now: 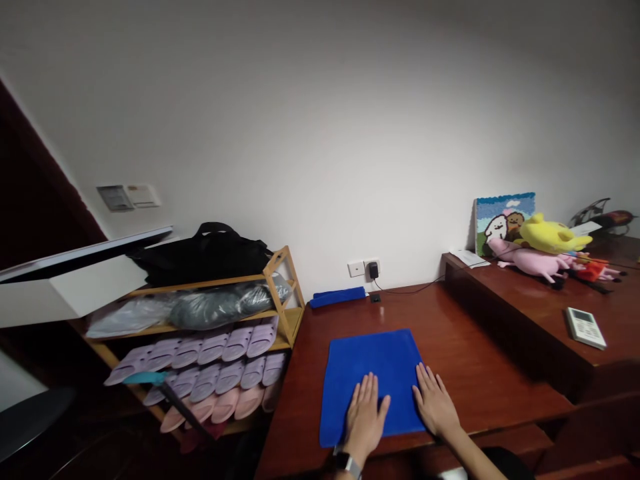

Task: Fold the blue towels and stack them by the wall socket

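A blue cloth (377, 360) lies spread out flat on the reddish-brown wooden desk (475, 360). My left hand (365, 415) rests palm down on the lower middle of the cloth, fingers together and thumb out to the side. A watch (349, 461) is strapped round my left wrist. Over the cloth's right edge lies my right hand (436, 402), also palm down, its fingers stretched out and partly on the cloth. Neither hand grips anything. Behind, against the wall, a folded blue cloth (338, 297) lies along the desk's back edge.
To the left stands a wooden rack (283, 320) with rows of slippers (215, 347) and a black bag (210, 257) on top. A black plug (373, 269) sits in the wall socket. On the raised right-hand desk are plush toys (540, 257) and a white remote (585, 327).
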Action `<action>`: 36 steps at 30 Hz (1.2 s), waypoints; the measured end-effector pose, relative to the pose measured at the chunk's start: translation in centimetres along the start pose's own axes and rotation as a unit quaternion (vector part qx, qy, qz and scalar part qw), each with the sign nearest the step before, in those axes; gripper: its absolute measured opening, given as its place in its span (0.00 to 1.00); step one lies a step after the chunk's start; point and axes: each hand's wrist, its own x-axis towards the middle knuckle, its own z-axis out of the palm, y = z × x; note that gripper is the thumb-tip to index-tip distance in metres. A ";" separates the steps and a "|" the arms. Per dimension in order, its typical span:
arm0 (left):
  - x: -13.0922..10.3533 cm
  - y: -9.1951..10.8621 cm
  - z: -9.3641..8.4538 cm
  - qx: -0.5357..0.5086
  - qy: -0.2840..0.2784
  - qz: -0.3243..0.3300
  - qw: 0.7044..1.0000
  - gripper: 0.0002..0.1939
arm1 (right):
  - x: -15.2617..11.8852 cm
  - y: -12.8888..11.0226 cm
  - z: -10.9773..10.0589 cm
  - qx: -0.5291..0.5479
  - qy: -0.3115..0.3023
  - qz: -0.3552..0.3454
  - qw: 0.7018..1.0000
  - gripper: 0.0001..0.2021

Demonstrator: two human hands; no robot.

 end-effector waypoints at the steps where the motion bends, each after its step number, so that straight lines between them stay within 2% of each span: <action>1: -0.8 -1.8 -0.4 0.013 0.003 -0.029 0.999 0.38 | 0.0 0.0 0.0 -0.003 -0.001 0.001 1.000 0.35; 3: -2.3 -5.1 -1.2 0.035 0.012 -0.086 0.996 0.38 | -0.1 0.0 0.2 -0.005 -0.002 0.001 1.000 0.35; 5: -3.8 -7.5 -1.7 0.045 0.019 -0.122 0.991 0.38 | 0.0 0.1 0.4 -0.004 0.000 0.002 1.000 0.35; 8: -5.1 -8.8 -2.1 0.047 0.026 -0.129 0.990 0.39 | 0.1 0.2 0.6 -0.003 0.006 0.004 1.000 0.35; 14: -5.5 -8.3 -2.1 0.055 0.036 -0.121 0.990 0.37 | -0.8 0.5 0.4 -0.010 0.009 -0.007 1.000 0.35; 21: -5.4 -8.9 -1.1 0.064 0.064 -0.112 0.990 0.36 | -3.6 2.3 2.9 -0.007 0.060 -0.037 0.997 0.33; 25: -5.4 -8.8 -1.5 0.064 0.053 -0.112 0.990 0.38 | -3.8 2.2 2.6 -0.004 0.070 -0.046 0.996 0.33; 31: -4.8 -9.4 -1.7 0.057 0.033 -0.125 0.990 0.34 | -3.8 1.7 1.7 0.003 0.057 -0.035 0.998 0.33; 33: -4.2 -8.4 -1.8 0.063 0.056 -0.126 0.988 0.33 | -3.9 1.6 1.5 0.007 0.057 -0.034 0.998 0.33; 36: -2.9 -4.5 -1.8 0.051 0.081 -0.076 0.993 0.32 | -4.0 1.4 1.4 0.011 0.058 -0.031 0.998 0.33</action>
